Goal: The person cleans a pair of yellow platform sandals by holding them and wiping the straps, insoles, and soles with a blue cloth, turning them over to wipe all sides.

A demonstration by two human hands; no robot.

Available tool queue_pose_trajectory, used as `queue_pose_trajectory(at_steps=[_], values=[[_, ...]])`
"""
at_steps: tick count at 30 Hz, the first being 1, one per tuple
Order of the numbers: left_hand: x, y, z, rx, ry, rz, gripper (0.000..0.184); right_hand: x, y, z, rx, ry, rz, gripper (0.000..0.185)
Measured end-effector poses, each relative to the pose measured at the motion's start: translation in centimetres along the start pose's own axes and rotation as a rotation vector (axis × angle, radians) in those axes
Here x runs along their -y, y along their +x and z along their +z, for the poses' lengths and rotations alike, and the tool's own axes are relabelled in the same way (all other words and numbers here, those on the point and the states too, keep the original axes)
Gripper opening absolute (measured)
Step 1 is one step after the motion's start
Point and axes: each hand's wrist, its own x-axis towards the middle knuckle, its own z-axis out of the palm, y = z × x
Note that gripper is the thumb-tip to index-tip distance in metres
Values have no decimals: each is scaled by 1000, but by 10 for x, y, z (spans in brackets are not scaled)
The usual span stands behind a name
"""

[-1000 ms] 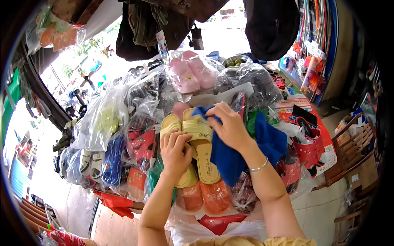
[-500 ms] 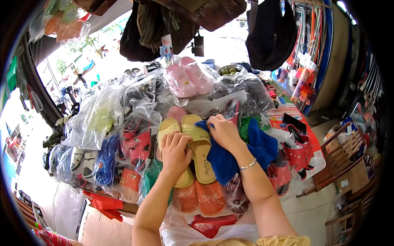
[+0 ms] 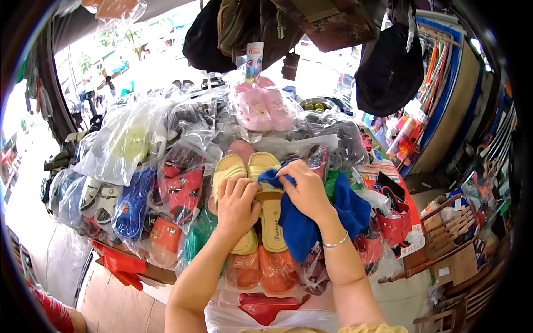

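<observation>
Two yellow slippers (image 3: 272, 225) lie side by side, toes away from me, on top of orange slippers (image 3: 278, 272) in plastic. My left hand (image 3: 237, 204) is closed over the strap of the left yellow slipper, its fingers curled. My right hand (image 3: 302, 191) pinches a blue cloth (image 3: 297, 227), with one bunched corner against the strap of the right yellow slipper. The rest of the cloth hangs below and to the right of that hand. Pink clogs (image 3: 264, 108) in plastic sit beyond the slippers.
Bagged footwear covers the table, including blue slippers (image 3: 135, 205) and red sandals (image 3: 184, 194) at the left. Dark bags (image 3: 388, 72) hang overhead. A wooden chair (image 3: 452, 227) stands at the right. A red pouch (image 3: 266, 307) lies near my lap.
The view has shifted, and the hanging bags now appear further right. My right hand has moved the cloth's corner down onto the right slipper's strap. My left hand keeps its place on the left slipper.
</observation>
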Motion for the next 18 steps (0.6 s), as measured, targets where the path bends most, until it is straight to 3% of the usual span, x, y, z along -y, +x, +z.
queue_pose_trajectory(at_steps=[1,4,8,10,12,14,16,18], values=[[0,0,1,1,0,-4,30,-11,-5,8,106,-89,91,9],[1,1,2,27,2,25,30,-31,-5,6,97,-334,261,9],[0,0,1,-6,0,4,30,3,2,-4,-92,-18,-34,10],[0,1,0,1,15,10,30,-10,-3,8,-29,-34,-28,10],[0,2,2,6,-1,23,30,-34,-9,14,77,-280,174,9],[1,2,2,2,-18,31,30,-24,-4,4,73,-339,161,10],[0,1,0,-29,8,20,30,-1,-1,-5,-80,-155,35,9],[-1,2,0,-27,9,22,30,9,-1,0,-19,-71,-30,8]])
